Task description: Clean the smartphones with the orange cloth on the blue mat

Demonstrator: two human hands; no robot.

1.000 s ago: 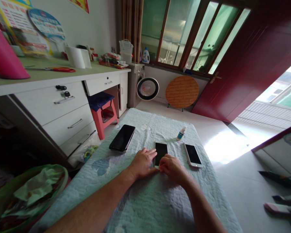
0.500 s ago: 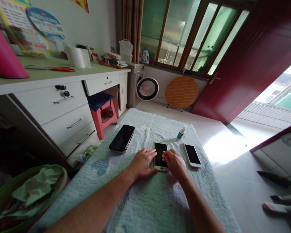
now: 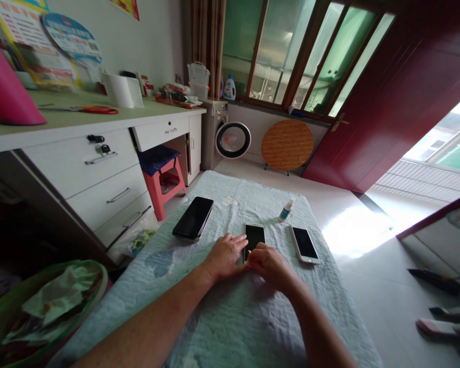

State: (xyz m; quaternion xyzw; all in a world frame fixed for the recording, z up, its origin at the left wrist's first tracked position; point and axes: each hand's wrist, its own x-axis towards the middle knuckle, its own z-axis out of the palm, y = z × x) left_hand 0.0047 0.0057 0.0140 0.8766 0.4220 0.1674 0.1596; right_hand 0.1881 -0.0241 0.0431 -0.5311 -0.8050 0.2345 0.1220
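A white-framed smartphone (image 3: 254, 235) with a dark screen lies face up on the quilted cloth. My left hand (image 3: 226, 255) rests along its left edge, fingers stretched out and touching it, the thumb near its bottom end. Over the lower part of the screen is my right hand (image 3: 268, 266), its fingers pinched on something small, of which only a pale orange tip shows. That hand hides the phone's lower right. To the right lies a second white phone (image 3: 305, 244). A small spray bottle (image 3: 286, 210) stands beyond them. At the left is a larger black device (image 3: 193, 219).
Light blue quilted cloth (image 3: 230, 317) covers the surface under my arms. A bin (image 3: 99, 286) with crumpled paper stands at lower left. Beyond it are a white desk (image 3: 80, 153) and a pink stool (image 3: 164, 186). A round wooden board (image 3: 287, 144) leans by the wall.
My right hand has moved left and toward me, from the phone's right side onto its lower part. Less of the orange thing shows. My left hand has stayed in place.
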